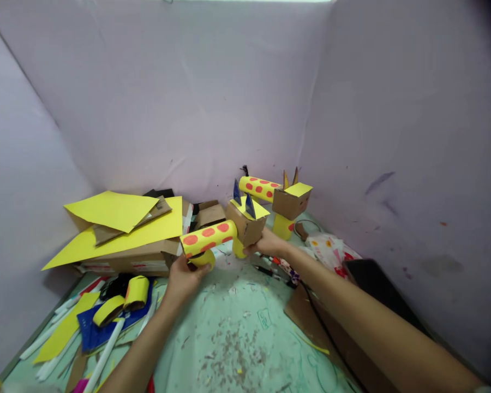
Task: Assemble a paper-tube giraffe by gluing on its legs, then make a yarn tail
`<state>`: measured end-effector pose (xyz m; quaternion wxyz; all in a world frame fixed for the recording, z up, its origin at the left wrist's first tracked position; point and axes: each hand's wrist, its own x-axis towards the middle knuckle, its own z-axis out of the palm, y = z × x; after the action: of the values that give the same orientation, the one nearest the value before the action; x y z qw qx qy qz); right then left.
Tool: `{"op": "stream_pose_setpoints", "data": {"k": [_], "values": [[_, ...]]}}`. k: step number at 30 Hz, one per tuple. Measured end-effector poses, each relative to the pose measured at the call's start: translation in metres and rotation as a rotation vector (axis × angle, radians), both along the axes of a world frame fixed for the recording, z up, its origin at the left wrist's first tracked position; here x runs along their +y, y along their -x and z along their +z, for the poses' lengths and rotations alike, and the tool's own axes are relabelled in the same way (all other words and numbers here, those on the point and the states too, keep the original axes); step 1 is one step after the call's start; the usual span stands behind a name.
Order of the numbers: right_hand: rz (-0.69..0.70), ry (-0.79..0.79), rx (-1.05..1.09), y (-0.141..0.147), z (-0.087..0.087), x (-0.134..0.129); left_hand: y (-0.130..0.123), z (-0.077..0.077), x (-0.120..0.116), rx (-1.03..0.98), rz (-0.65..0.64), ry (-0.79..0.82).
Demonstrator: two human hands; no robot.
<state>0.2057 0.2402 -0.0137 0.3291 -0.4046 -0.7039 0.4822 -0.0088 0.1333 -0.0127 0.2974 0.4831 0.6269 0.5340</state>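
Note:
A cardboard toy animal is held between both of my hands, with a yellow tube body spotted in red, a brown box head and two blue pointed ears. My left hand grips its rear end, thumb against the curved yellow leg piece below. At the head end, my right hand grasps the box near its lower edge; most of those fingers are hidden behind it. Just beyond stands a similar spotted toy animal with brown ears and a black tuft tail.
Yellow sheets lie over a cardboard box at the left. Nearer are yellow rings, blue scraps and white sticks. On the right are pens, a plastic bag, a dark flat object and a cardboard piece.

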Motion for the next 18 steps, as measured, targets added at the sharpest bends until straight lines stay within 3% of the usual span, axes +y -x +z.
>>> {"op": "stream_pose_setpoints", "data": {"k": [4,8,11,15,18], "values": [[-0.004,0.004,-0.055,-0.005,-0.002,0.0,0.001,-0.006,-0.001,0.034,-0.037,0.06],[0.013,0.013,-0.101,-0.007,0.002,-0.014,0.003,-0.001,-0.016,0.043,-0.053,0.114],[0.023,0.015,-0.124,-0.011,0.009,-0.04,0.009,0.01,-0.039,0.067,-0.096,0.168],[0.087,0.056,-0.122,-0.023,0.012,-0.089,0.014,0.021,-0.079,0.147,-0.257,0.262],[0.136,0.234,0.021,-0.034,0.006,-0.122,0.013,0.024,-0.103,0.143,-0.337,0.249]]}}
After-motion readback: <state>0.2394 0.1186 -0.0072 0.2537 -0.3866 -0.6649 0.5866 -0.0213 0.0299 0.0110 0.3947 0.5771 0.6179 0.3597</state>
